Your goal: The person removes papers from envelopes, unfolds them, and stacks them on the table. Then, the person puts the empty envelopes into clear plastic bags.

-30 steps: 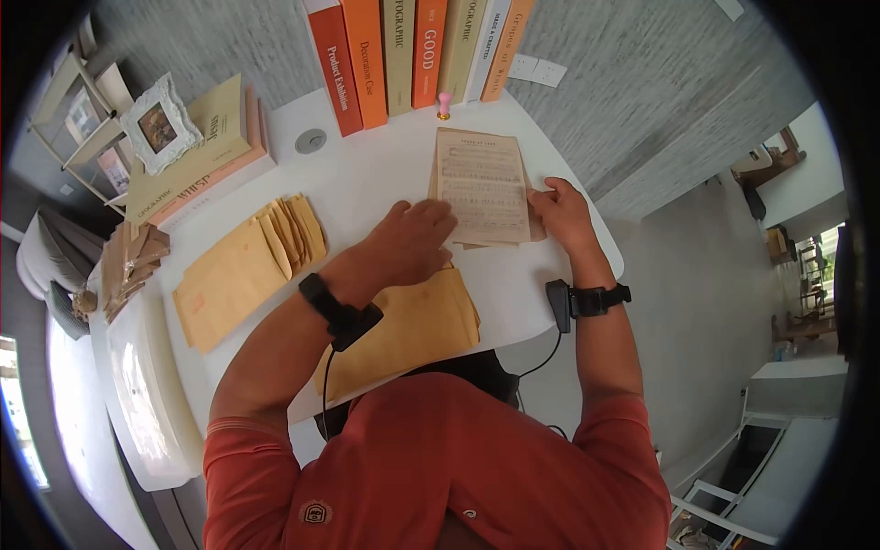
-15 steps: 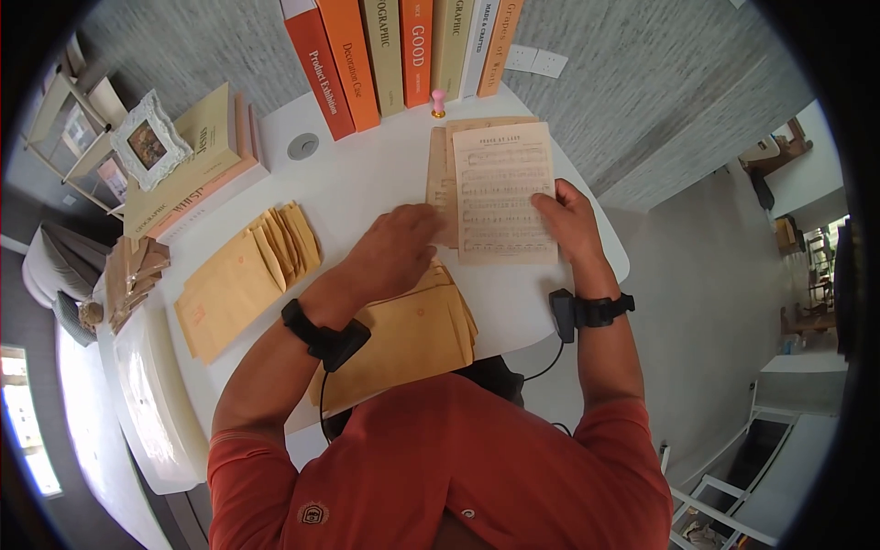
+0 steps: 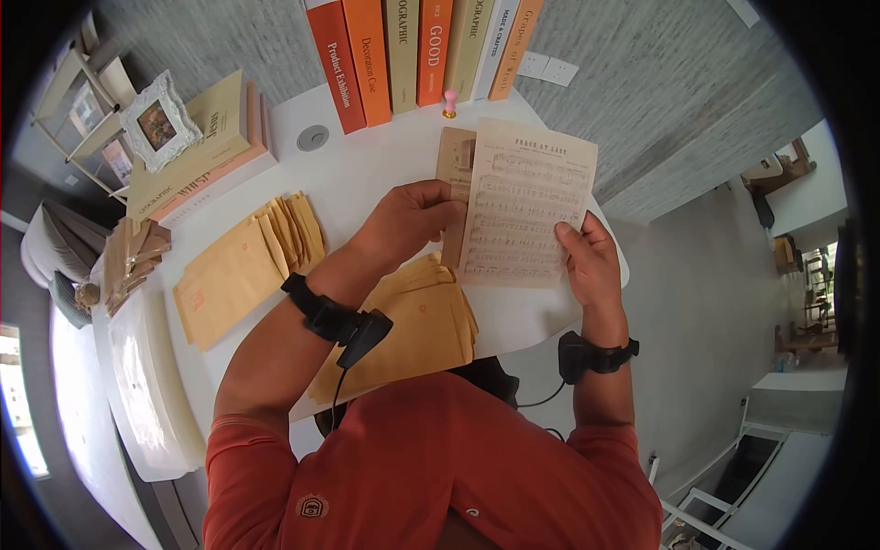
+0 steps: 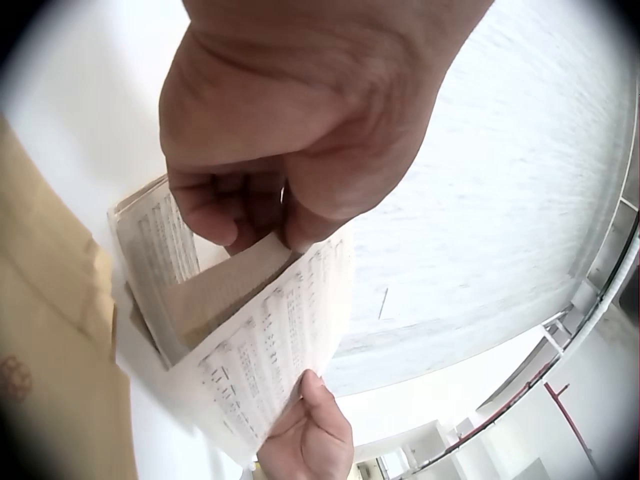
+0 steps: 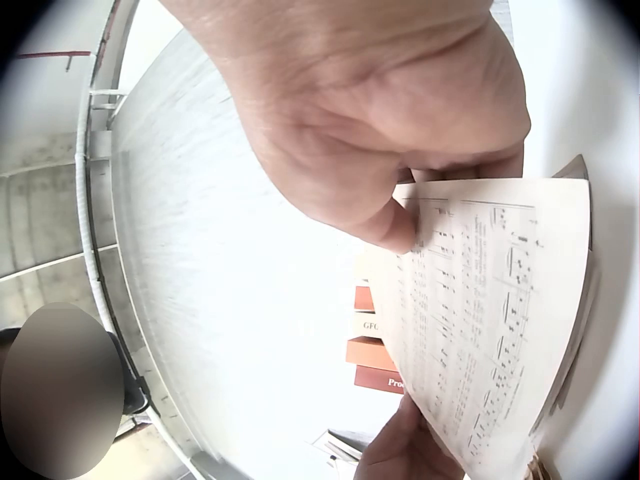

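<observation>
A printed sheet of music point(image 3: 527, 206) is raised over the white table, tilted, its notation facing up. My right hand point(image 3: 591, 261) grips its right edge, thumb on the printed face and fingers behind. At the sheet's left side my left hand point(image 3: 403, 220) pinches a brownish paper sheet point(image 4: 235, 285) between thumb and fingers, just behind the music sheet. More printed sheets point(image 4: 158, 235) lie beneath on the table, seen in the left wrist view. A brown printed paper point(image 3: 453, 151) shows past the music sheet's upper left.
Kraft envelopes point(image 3: 403, 316) lie at the table's front edge, and another stack of envelopes point(image 3: 234, 275) sits to the left. Upright books point(image 3: 371, 64) line the back, with a pink-handled stamp point(image 3: 450, 103) before them. A white picture frame point(image 3: 158, 124) rests on stacked books.
My right hand has lifted the music sheet off the pile and brought it rightward and nearer. My left hand, earlier over the pile's left edge, now pinches a brownish sheet behind it.
</observation>
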The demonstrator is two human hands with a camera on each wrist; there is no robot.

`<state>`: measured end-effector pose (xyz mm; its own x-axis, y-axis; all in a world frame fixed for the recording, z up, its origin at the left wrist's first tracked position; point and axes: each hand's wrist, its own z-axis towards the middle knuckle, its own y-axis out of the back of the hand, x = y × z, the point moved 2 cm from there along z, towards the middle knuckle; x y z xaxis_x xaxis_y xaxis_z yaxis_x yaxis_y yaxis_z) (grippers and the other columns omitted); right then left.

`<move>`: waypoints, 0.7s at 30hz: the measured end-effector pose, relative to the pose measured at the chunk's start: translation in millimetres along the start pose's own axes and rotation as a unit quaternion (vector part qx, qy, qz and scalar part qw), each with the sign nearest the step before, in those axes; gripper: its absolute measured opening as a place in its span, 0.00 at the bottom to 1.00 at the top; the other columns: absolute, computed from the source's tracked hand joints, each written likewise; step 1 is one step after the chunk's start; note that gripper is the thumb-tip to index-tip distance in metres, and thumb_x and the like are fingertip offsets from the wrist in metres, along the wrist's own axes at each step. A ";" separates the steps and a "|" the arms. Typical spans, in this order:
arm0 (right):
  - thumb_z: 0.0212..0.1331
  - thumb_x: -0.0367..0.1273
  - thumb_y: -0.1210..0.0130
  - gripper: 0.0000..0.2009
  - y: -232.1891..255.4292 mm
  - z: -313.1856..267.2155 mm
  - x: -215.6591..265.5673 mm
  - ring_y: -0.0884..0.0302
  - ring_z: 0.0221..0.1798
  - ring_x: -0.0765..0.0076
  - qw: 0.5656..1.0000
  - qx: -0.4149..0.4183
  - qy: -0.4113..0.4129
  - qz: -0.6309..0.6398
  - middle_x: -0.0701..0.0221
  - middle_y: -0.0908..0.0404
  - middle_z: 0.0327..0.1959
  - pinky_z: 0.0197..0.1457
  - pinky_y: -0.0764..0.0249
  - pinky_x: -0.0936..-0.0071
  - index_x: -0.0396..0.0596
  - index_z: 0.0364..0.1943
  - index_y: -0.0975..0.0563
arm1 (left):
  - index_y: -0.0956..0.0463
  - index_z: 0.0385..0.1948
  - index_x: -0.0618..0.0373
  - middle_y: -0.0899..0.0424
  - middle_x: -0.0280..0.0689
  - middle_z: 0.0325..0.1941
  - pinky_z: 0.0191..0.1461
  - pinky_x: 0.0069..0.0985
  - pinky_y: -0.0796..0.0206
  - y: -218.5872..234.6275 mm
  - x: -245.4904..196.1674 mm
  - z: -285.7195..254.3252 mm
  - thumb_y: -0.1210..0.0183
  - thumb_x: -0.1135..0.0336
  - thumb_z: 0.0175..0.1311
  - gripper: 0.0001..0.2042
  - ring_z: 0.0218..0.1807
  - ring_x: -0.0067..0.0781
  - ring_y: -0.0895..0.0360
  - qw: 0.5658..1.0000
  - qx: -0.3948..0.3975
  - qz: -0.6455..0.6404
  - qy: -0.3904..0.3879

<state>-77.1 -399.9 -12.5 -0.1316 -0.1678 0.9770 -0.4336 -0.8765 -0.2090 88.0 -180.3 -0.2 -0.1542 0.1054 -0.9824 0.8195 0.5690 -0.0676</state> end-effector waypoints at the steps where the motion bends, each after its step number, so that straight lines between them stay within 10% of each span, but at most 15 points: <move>1: 0.71 0.29 0.47 0.14 -1.5 -1.1 0.3 0.19 0.52 0.73 1.000 -0.014 -0.005 0.014 0.63 0.16 0.52 0.60 0.26 0.73 0.35 0.56 0.23 | 0.19 0.50 0.64 0.17 0.28 0.36 0.45 0.20 0.31 -3.5 -2.8 -3.9 0.43 0.66 0.71 0.13 0.35 0.17 0.27 0.999 -0.016 0.022 -0.017; 12: 0.74 0.36 0.46 0.12 -17.3 6.9 -13.0 0.23 0.41 0.81 0.990 -0.126 -0.010 0.065 0.70 0.17 0.39 0.50 0.27 0.80 0.40 0.44 0.25 | 0.37 0.69 0.64 0.15 0.38 0.46 0.57 0.23 0.28 -14.5 -10.1 -32.9 0.45 0.78 0.68 0.26 0.48 0.21 0.20 0.983 -0.012 0.168 -0.076; 21: 0.73 0.36 0.44 0.25 -42.6 -5.3 6.9 0.24 0.47 0.79 0.984 -0.146 0.036 -0.096 0.68 0.19 0.42 0.52 0.28 0.80 0.37 0.66 0.36 | 0.49 0.74 0.64 0.17 0.39 0.44 0.55 0.26 0.26 -14.3 -14.5 -42.9 0.44 0.77 0.69 0.33 0.47 0.25 0.19 0.992 -0.086 0.068 -0.066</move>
<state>-64.2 -361.4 2.9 -0.0795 0.0294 0.9964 -0.6935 -0.7197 -0.0341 54.8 -155.0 22.4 0.0345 0.0894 -0.9954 0.7201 0.6884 0.0868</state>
